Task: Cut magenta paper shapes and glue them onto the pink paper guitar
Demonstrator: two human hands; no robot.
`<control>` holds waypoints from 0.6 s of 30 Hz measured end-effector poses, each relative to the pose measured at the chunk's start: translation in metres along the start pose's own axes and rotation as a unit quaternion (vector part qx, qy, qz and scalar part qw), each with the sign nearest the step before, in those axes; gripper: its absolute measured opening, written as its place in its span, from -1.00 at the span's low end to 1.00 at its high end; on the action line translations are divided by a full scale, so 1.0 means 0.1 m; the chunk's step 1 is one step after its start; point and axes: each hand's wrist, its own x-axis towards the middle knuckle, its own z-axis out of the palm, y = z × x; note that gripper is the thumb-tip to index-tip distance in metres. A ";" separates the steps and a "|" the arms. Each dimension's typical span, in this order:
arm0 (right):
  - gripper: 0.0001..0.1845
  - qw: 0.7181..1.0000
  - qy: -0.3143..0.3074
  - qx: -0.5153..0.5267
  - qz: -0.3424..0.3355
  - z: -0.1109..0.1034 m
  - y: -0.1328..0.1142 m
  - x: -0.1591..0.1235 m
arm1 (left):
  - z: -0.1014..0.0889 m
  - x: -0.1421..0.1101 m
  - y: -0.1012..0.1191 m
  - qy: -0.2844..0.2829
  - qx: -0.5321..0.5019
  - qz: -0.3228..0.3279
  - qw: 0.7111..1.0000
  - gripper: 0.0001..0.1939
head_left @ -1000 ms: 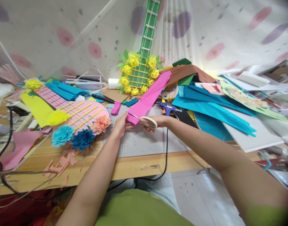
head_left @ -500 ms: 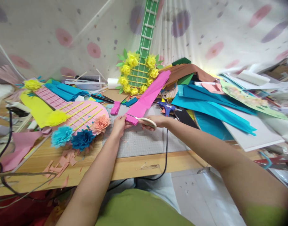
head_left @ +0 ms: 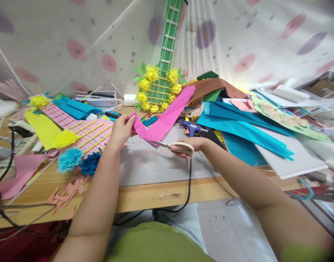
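My left hand (head_left: 122,131) pinches the near end of a long strip of magenta crepe paper (head_left: 167,122). That end angles up to the left, while the rest runs away to the back right. In my right hand (head_left: 187,148) are scissors with cream handles (head_left: 181,147). Their metal blades point left and lie against the lower fold of the paper; whether they are parted I cannot tell. A grey cutting mat (head_left: 147,169) lies beneath both hands. Just left of my left hand is a pink paper guitar (head_left: 87,133) with yellow strips.
A green guitar (head_left: 159,85) with yellow paper flowers stands at the back. Right of my hands lie a blue glue gun (head_left: 190,128), its black cord hanging over the table edge, and blue crepe paper (head_left: 243,123). Peach paper scraps (head_left: 67,193) lie front left.
My left hand has moved left and up, drawing the magenta paper's end outward into a bend. My right hand with the scissors has shifted slightly right and down.
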 end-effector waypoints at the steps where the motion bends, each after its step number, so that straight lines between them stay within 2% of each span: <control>1: -0.51 1.000 0.018 -0.022 0.001 -0.02 0.00 -0.04 | -0.03 0.06 0.13 -0.021 0.046 0.017 0.999 -0.85; 3: -0.50 0.993 0.078 -0.091 0.006 -0.02 -0.02 -0.07 | -0.08 0.21 0.35 -0.086 0.152 0.053 0.983 -0.85; 5: -0.50 0.964 0.168 -0.208 0.007 0.03 -0.04 -0.05 | -0.10 0.39 0.48 -0.162 0.263 0.076 0.948 -0.83; 6: -0.52 0.936 0.214 -0.280 0.004 0.07 -0.04 -0.02 | -0.10 0.48 0.50 -0.199 0.321 0.087 0.922 -0.81; 8: -0.61 0.860 0.286 -0.422 -0.016 0.17 -0.04 0.07 | -0.10 0.68 0.44 -0.246 0.422 0.102 0.867 -0.80; 10: -0.74 0.808 0.285 -0.513 -0.046 0.27 -0.02 0.19 | -0.09 0.85 0.31 -0.272 0.487 0.112 0.823 -0.81; 12: -0.80 0.775 0.289 -0.560 -0.050 0.33 0.00 0.30 | -0.09 0.99 0.15 -0.285 0.522 0.128 0.794 -0.80; 15: -0.76 0.752 0.309 -0.581 -0.045 0.37 0.00 0.40 | -0.10 1.10 -0.04 -0.281 0.562 0.129 0.767 -0.79; 18: -0.70 0.745 0.320 -0.584 -0.040 0.37 -0.04 0.42 | -0.09 1.13 -0.14 -0.274 0.589 0.130 0.749 -0.81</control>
